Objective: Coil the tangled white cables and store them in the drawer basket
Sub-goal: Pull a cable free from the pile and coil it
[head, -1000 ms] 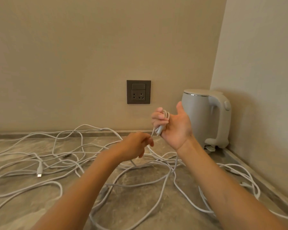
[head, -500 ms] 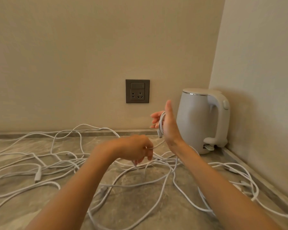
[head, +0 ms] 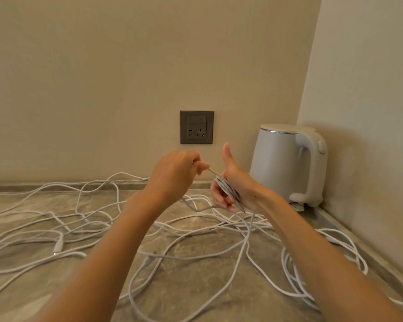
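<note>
**Hands on white cable, rest of tangle loose on counter**

Left hand (head: 172, 175) is raised in front of the wall socket (head: 196, 127) with its fingers curled in. Fingertips and thumb pinch a short strand (head: 213, 172) of white cable. The strand runs tight, down and right, straight into the cable coil (head: 228, 191) on the right hand (head: 239, 189).

The right hand is held up edge-on with its thumb (head: 227, 154) pointing up and free of the cable. Several loops are wrapped across the palm, and the other fingers curl under and hold them. A stiff cable end pokes out at the bottom of the coil, near the heel of the hand. Another strand leaves the right fingers and drops left towards the pile. The two hands are close but not touching, joined only by the strand.

Tangled white cables (head: 240, 225) lie spread over the grey stone countertop (head: 196, 280) from the left edge to the right wall, crossing each other in loose loops. One connector plug (head: 58, 245) lies on the left part. Which loops belong to which cable, cannot tell.

A white kettle (head: 286, 163) stands in the back right corner, handle to the right, just behind the right hand. A few cable loops lie near its base.
</note>
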